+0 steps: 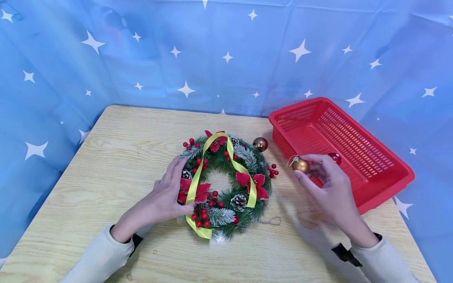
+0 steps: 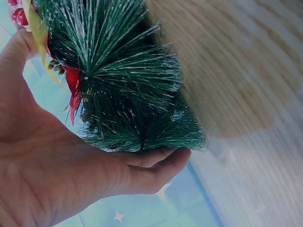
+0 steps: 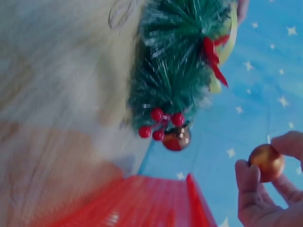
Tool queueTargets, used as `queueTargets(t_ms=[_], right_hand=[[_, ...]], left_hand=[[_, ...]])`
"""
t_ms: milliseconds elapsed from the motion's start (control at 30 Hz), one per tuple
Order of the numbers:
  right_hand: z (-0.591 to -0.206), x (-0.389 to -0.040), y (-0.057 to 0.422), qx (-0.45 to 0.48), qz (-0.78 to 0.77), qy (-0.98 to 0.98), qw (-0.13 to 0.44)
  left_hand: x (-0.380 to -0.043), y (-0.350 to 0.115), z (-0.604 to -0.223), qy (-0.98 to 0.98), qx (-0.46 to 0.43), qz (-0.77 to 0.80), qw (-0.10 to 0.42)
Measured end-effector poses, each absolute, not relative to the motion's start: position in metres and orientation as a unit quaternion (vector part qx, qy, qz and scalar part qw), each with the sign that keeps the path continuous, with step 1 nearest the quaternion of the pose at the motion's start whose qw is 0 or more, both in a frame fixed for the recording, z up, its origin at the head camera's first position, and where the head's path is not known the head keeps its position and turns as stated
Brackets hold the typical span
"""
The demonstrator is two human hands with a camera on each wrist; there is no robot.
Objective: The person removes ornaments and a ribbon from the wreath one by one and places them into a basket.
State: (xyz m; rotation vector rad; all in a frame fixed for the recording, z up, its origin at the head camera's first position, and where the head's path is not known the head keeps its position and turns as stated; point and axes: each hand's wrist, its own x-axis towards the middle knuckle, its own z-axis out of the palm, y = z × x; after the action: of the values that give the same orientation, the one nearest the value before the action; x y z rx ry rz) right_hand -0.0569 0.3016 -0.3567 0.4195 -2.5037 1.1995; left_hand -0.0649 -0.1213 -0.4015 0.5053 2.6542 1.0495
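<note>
A green Christmas wreath [image 1: 251, 155] with red poinsettias, berries, pinecones and frosted sprigs lies on the table. A yellow ribbon [image 1: 192, 188] drapes over it. My left hand [image 1: 161, 198] grips the wreath's left side, thumb over the front near the berries and fingers along its outer edge. In the left wrist view the fingers [image 2: 156, 172] lie against the green needles. Between thumb and fingertips, my right hand [image 1: 329, 184] pinches a gold Christmas ball [image 1: 301, 165] with a thin hanging loop. It is held up beside the red basket [image 1: 288, 143], right of the wreath.
A shiny brown ball [image 1: 260, 144] sits at the wreath's upper right edge. Inside the basket is a red ball [image 1: 334, 158]. A loop of thin string [image 1: 271, 221] lies on the wooden table [image 1: 106, 177]. Behind hangs a blue star-patterned cloth [image 1: 226, 74].
</note>
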Motion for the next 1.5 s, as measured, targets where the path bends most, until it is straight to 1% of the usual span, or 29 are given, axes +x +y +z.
queueTargets(t_ms=[533,967,1100,1367,1500], right_hand=[[-0.357,-0.083,0.344,0.064,0.409,-0.894,0.171],[-0.363,-0.100,0.372,0.003,0.372,-0.915,0.155],[-0.362,-0.103,0.380,-0.017,0.343,-0.930,0.134],[-0.363,-0.109,0.398,-0.055,0.307,-0.949,0.042],[-0.362,-0.111,0.406,-0.065,0.296,-0.953,0.010]], left_hand=[[-0.065,-0.122,-0.400,0.906,0.174,0.367,0.122],[-0.066,-0.123,-0.404,0.904,0.174,0.371,0.124],[-0.065,-0.123,-0.404,0.904,0.174,0.370,0.126],[-0.066,-0.124,-0.401,0.904,0.176,0.368,0.126],[-0.066,-0.124,-0.401,0.903,0.175,0.370,0.128]])
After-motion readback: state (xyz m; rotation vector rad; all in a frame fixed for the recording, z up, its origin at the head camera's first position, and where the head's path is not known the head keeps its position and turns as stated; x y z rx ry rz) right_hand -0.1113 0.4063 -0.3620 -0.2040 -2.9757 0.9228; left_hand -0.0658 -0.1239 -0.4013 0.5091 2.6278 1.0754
